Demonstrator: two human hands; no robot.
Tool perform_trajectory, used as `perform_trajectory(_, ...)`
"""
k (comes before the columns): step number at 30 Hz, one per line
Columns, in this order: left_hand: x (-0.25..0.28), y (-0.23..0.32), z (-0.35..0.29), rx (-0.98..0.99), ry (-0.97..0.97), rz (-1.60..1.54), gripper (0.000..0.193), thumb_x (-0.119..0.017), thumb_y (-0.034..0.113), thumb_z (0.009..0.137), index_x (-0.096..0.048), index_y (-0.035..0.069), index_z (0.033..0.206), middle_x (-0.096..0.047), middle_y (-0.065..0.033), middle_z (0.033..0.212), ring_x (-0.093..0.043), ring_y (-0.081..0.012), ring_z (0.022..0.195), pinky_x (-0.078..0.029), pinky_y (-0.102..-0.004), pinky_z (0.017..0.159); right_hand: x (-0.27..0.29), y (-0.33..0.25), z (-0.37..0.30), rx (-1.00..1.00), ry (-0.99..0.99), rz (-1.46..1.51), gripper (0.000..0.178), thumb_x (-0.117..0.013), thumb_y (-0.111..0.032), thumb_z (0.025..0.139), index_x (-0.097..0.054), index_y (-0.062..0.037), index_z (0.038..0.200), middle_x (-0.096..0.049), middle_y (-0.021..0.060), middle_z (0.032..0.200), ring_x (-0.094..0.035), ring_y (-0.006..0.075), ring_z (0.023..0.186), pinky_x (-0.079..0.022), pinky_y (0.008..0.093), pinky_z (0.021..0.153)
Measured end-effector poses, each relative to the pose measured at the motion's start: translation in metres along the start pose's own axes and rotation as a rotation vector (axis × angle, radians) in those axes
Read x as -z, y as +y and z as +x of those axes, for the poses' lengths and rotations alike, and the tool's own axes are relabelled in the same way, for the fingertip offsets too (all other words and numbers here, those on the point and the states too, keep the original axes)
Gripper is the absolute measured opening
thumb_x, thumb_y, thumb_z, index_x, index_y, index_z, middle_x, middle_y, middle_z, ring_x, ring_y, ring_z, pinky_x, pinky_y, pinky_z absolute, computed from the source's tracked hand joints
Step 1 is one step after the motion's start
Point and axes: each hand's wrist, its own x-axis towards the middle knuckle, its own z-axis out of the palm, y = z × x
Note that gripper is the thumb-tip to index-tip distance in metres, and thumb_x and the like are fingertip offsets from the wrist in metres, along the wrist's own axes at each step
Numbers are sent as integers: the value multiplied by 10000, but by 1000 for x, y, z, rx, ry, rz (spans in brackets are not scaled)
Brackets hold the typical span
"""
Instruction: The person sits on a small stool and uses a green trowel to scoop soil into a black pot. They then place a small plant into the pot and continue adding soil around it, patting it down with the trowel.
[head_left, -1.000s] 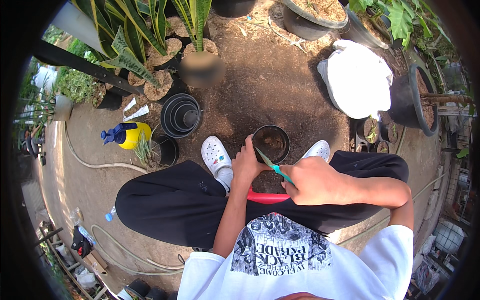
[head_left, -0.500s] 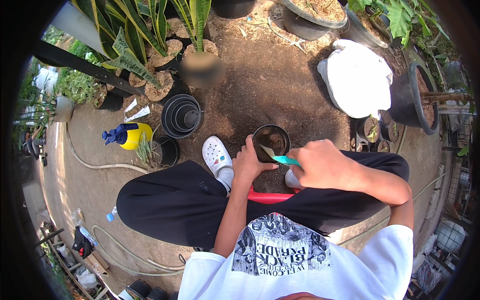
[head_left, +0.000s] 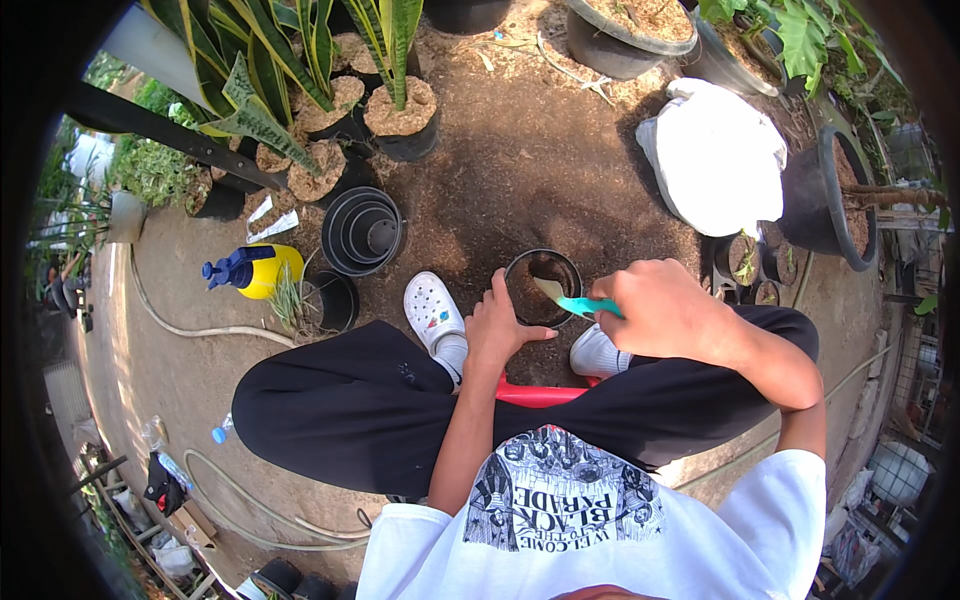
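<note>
A round black plant pot (head_left: pixel 571 277) stands on the soil between my feet, with dark soil inside. My left hand (head_left: pixel 495 322) is curved round its left side, fingers along the wall and thumb near the close edge, gripping it. In my right hand (head_left: pixel 655 310) is a garden trowel (head_left: pixel 583 306) with a teal handle. Its pale blade slants over the near right rim and down into the pot; the tip reaches toward the soil. My right fingers are wrapped round the handle, their undersides hidden.
Nested black pots (head_left: pixel 352 232) and a yellow spray bottle (head_left: pixel 272 271) stand to the left. Potted snake plants (head_left: pixel 400 110) are at the far left. A white sack (head_left: pixel 715 160) lies to the right, beside a large black pot (head_left: pixel 815 195). A hose (head_left: pixel 190 332) runs along the ground.
My right hand has shifted slightly right and away from me with the trowel, whose blade has moved right inside the pot. My left hand and the pot have stayed in place.
</note>
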Motion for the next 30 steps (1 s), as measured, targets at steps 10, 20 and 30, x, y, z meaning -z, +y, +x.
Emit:
perform_trajectory(10, 2, 2, 0, 23, -15, 5, 1392, -1020, 553, 558, -250, 107, 1628, -616, -293, 1432, -627, -488, 1303, -526, -573, 1028, -7, 7, 11, -49, 41, 66, 288, -630, -175, 828, -801, 3, 976, -742, 261, 804, -763, 429, 843, -611, 515, 802)
perform_trajectory(20, -1, 0, 0, 3, -2, -13, 1345, -1019, 545, 568, -275, 125, 1607, -630, -271, 1425, -635, -488, 1288, -526, -571, 1019, -18, 13, 34, -284, -250, 505, 380, -643, -257, 1003, -749, 18, 1243, -743, 139, 751, -756, 225, 715, -571, 384, 739)
perform_trajectory(30, -2, -2, 2, -4, 1, -19, 1327, -1029, 508, 557, -290, 129, 1591, -639, -266, 1412, -637, -490, 1281, -525, -574, 1012, -42, 7, 25, -11, -125, 254, 380, -698, -288, 949, -777, -21, 1207, -773, 246, 907, -777, 397, 889, -595, 489, 836)
